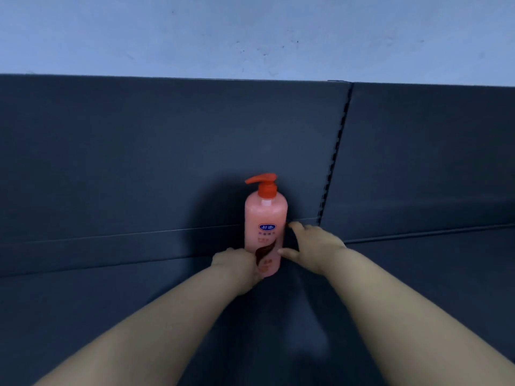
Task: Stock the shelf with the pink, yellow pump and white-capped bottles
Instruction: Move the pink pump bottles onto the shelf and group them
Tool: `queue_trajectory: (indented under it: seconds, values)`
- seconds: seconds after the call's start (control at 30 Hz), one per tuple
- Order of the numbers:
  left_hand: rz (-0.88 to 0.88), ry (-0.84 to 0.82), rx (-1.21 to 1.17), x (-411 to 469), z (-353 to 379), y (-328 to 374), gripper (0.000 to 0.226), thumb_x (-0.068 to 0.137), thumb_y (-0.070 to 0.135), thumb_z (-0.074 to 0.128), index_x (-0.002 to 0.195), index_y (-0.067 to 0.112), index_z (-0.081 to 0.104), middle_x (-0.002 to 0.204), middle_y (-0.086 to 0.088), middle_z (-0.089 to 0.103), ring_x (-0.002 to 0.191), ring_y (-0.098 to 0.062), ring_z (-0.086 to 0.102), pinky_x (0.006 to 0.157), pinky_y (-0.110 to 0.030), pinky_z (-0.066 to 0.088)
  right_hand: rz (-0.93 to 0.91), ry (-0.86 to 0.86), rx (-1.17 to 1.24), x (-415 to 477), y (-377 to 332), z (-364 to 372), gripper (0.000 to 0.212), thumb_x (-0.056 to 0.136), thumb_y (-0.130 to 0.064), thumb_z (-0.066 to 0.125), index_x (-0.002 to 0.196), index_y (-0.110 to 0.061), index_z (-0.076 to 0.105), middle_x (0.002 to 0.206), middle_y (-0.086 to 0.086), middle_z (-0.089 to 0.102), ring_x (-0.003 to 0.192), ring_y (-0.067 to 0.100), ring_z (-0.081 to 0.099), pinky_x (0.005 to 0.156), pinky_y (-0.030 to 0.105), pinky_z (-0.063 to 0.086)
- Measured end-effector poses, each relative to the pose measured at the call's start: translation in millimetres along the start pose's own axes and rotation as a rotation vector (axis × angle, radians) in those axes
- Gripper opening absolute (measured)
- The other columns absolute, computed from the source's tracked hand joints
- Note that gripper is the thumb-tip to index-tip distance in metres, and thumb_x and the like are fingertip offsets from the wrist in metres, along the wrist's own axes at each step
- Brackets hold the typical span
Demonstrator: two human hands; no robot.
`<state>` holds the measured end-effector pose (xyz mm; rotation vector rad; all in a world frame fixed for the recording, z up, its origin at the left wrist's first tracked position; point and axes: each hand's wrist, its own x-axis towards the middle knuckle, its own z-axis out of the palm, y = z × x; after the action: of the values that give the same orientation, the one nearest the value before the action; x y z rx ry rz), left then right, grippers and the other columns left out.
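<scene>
A pink bottle [266, 215] with an orange-red pump top stands upright on the dark blue shelf [111, 302], close to the back panel. My left hand [237, 263] grips its lower left side, fingers curled round the body. My right hand [315, 243] is just right of the bottle with its fingers spread and fairly straight; the thumb tip touches the bottle's right side. No yellow pump bottle or white-capped bottle is in view.
The dark back panel [167, 149] rises behind the bottle. A slotted upright strip [334, 157] splits it from the neighbouring bay on the right. Above the panel is a pale blue wall [250, 32].
</scene>
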<state>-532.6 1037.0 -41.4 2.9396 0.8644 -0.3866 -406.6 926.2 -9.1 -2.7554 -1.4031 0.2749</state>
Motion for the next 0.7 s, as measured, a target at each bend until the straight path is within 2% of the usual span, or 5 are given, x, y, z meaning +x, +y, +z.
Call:
queue_trajectory:
  seconds: [0.1, 0.23, 0.5, 0.6, 0.7]
  values:
    - [0.177, 0.127, -0.003, -10.6, -7.6, 26.4, 0.046, 0.094, 0.048, 0.045, 0.131, 0.020, 0.046, 0.123, -0.005, 0.058, 0.110, -0.027, 0.056, 0.083, -0.035, 0.047, 0.019, 0.028, 0.010, -19.9, 13.0, -1.3, 0.071, 0.089, -0.059, 0.048, 0.146, -0.022, 0.026, 0.145, 0.007, 0.039, 0.132, 0.027, 0.039, 0.103, 0.045, 0.041]
    - [0.337, 0.256, 0.009, -14.9, -22.2, 68.7, 0.046, 0.095, 0.045, 0.044, 0.134, 0.022, 0.043, 0.128, -0.005, 0.053, 0.117, -0.027, 0.051, 0.084, -0.037, 0.044, 0.067, 0.058, -0.019, -53.0, 43.5, -6.0, 0.065, 0.090, -0.055, 0.049, 0.143, -0.022, 0.030, 0.145, 0.005, 0.039, 0.133, 0.027, 0.037, 0.105, 0.043, 0.039]
    - [0.503, 0.181, 0.098, -13.4, -33.1, 173.3, 0.060, 0.096, 0.052, 0.037, 0.147, 0.023, 0.027, 0.146, -0.002, 0.037, 0.134, -0.023, 0.034, 0.099, -0.039, 0.041, 0.322, 0.079, -0.004, -135.0, 143.5, -6.3, 0.063, 0.092, -0.054, 0.046, 0.143, -0.021, 0.031, 0.146, 0.004, 0.038, 0.133, 0.027, 0.037, 0.103, 0.043, 0.040]
    - [0.559, 0.142, 0.115, -16.3, -34.0, 225.8, 0.062, 0.095, 0.052, 0.037, 0.148, 0.022, 0.025, 0.147, -0.001, 0.035, 0.135, -0.022, 0.032, 0.103, -0.041, 0.039, 0.397, 0.077, 0.007, -171.1, 187.0, -6.8, 0.064, 0.092, -0.054, 0.047, 0.144, -0.021, 0.029, 0.147, 0.004, 0.037, 0.133, 0.027, 0.036, 0.104, 0.044, 0.040]
    - [0.641, 0.177, 0.127, -21.8, -35.2, 287.4, 0.061, 0.095, 0.051, 0.037, 0.147, 0.022, 0.027, 0.145, -0.002, 0.039, 0.133, -0.022, 0.036, 0.101, -0.038, 0.040, 0.459, 0.093, 0.024, -212.9, 233.7, -12.1, 0.062, 0.092, -0.052, 0.048, 0.143, -0.021, 0.030, 0.145, 0.004, 0.039, 0.133, 0.026, 0.036, 0.105, 0.042, 0.039]
